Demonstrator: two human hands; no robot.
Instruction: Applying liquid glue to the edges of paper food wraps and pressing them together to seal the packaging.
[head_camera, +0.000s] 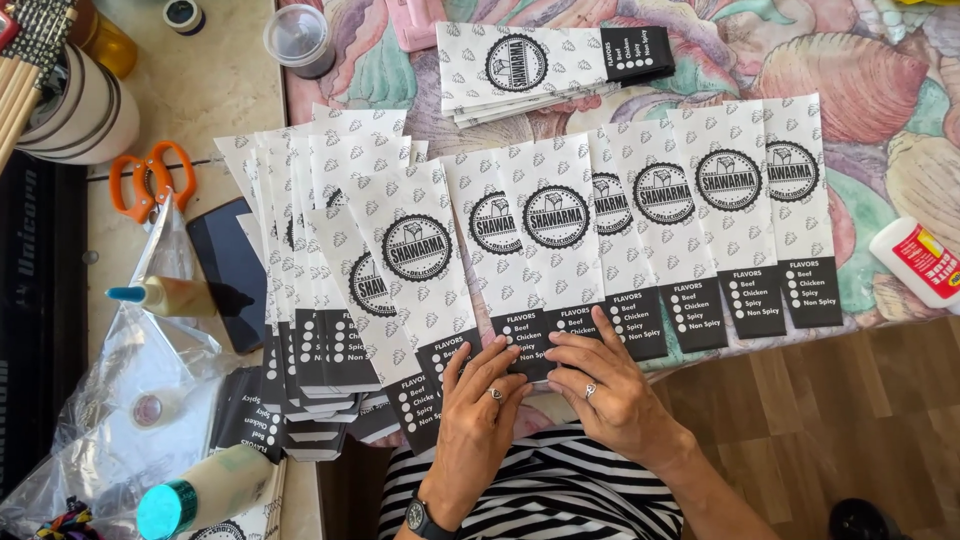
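**Pressing the bag's bottom fold flat**

Both hands work the near counter edge: left hand (482, 395) and right hand (610, 385), fingers spread, press the black end of a white patterned paper bag (552, 225). Best pressed evenly, with neighbouring bags (700, 190) left undisturbed.

Left hand (480, 405): covering part of the black bottom band of a paper sleeve (535, 260), with the wrist running off the lower edge.
Right hand (610, 385): hiding the lower end of the same sleeve; the forearm is leaving the frame at the bottom.
Stacked sleeves (310, 300): overlapping so closely that their count is staying unclear.
Glue bottle (915, 260): being cut off by the right edge.
Phone (232, 270): lying half hidden under the stack.
Scissors (150, 180): blades disappearing beneath a plastic bag (120, 400).
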